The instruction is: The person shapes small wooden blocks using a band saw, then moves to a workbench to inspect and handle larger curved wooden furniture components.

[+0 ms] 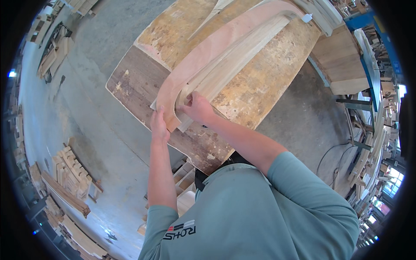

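A long, curved, pinkish wooden template (208,47) lies over pale wooden boards (242,60) on a worn, stained workbench (277,65). My left hand (160,125) grips the template's outer edge near its close end, the fingers pointing away from me. At the inner side of the curve, my right hand (198,108) is closed, its fingertips pinched low against the board beside the template's edge. Whatever the right fingers hold is too small and hidden to make out. A small white tag-like piece (307,17) sits at the template's far end.
Stacked wooden parts (71,173) stand on the floor to the left, with more offcuts (56,56) farther off. A wooden panel (340,60) on a blue-edged stand rises to the right. Dark cables (333,162) trail over the concrete floor there. Pale wooden pieces (185,177) lie below the bench's near edge.
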Demonstrator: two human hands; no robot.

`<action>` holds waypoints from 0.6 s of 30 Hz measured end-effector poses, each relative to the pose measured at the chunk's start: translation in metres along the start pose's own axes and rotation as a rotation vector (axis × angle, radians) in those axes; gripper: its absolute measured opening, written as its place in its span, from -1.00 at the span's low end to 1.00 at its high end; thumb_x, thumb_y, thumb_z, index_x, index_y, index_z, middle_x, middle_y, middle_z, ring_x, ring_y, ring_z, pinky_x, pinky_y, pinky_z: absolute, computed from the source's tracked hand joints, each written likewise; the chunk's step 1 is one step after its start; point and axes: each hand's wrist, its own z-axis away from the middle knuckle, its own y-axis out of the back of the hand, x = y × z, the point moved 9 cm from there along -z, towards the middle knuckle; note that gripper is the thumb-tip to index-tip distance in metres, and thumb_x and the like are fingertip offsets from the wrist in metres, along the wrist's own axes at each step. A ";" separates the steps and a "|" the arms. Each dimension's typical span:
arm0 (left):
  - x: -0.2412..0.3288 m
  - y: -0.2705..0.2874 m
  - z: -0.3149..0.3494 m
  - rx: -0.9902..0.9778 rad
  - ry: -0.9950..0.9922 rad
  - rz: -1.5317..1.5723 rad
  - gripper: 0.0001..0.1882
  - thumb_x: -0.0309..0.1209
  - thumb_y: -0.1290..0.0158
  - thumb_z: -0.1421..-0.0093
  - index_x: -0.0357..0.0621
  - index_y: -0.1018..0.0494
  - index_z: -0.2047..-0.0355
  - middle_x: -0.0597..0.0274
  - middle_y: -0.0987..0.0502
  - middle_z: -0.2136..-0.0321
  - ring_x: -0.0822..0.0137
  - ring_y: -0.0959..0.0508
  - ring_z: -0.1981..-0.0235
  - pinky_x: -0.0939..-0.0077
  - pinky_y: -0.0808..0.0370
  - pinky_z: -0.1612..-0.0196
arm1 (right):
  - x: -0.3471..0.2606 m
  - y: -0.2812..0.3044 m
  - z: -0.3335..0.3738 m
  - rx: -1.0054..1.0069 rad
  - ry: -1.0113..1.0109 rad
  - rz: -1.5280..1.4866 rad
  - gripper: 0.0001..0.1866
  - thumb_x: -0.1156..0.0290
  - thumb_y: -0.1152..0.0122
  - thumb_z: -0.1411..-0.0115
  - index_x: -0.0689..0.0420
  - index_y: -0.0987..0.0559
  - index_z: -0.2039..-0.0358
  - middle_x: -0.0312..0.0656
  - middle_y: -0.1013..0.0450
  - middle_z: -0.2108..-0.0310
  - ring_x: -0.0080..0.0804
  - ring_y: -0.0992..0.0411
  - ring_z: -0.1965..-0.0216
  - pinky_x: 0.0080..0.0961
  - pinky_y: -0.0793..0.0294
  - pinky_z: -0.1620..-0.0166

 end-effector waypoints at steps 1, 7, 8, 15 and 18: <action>0.002 0.002 -0.002 0.004 -0.003 -0.011 -0.56 -0.25 0.00 -0.40 -0.33 -0.35 -0.14 0.06 -0.53 -0.01 0.22 -0.58 0.02 0.25 -0.57 0.01 | -0.005 -0.003 -0.001 -0.006 0.010 0.050 -0.28 0.01 -0.54 0.02 0.31 -0.47 0.04 0.00 -0.57 0.26 -0.11 -0.59 0.19 -0.30 -0.57 0.11; 0.020 -0.002 -0.007 0.036 -0.065 -0.057 -0.58 -0.24 -0.01 -0.39 -0.33 -0.37 -0.09 0.05 -0.55 0.05 0.21 -0.61 0.08 0.25 -0.60 0.08 | -0.006 -0.011 -0.011 -0.014 -0.053 0.147 -0.13 -0.05 -0.62 0.12 0.31 -0.41 0.00 -0.01 -0.56 0.26 -0.10 -0.59 0.16 -0.27 -0.56 0.12; 0.020 0.000 -0.007 0.038 -0.047 -0.061 -0.58 -0.24 -0.02 -0.39 -0.33 -0.37 -0.08 0.06 -0.55 0.05 0.21 -0.61 0.09 0.26 -0.60 0.08 | -0.006 -0.012 -0.011 -0.015 -0.062 0.152 -0.13 -0.06 -0.61 0.12 0.31 -0.41 0.00 0.00 -0.56 0.25 -0.10 -0.58 0.15 -0.26 -0.56 0.12; 0.017 0.005 -0.011 0.015 -0.084 -0.031 -0.58 -0.22 -0.09 -0.37 -0.27 -0.40 -0.08 0.14 -0.57 0.09 0.29 -0.61 0.10 0.35 -0.59 0.07 | 0.004 -0.013 -0.015 -0.050 -0.146 0.109 -0.34 0.15 -0.44 -0.02 0.33 -0.42 0.01 0.14 -0.54 0.09 -0.01 -0.58 0.08 -0.23 -0.59 0.07; 0.014 0.008 -0.009 0.068 -0.060 -0.032 -0.59 -0.22 -0.13 -0.35 -0.30 -0.44 -0.02 0.15 -0.57 0.10 0.36 -0.58 0.09 0.41 -0.55 0.06 | 0.021 -0.013 -0.016 -0.084 -0.193 -0.138 -0.50 0.34 -0.37 -0.07 0.31 -0.46 0.02 0.03 -0.55 0.11 -0.18 -0.59 0.14 -0.30 -0.61 0.12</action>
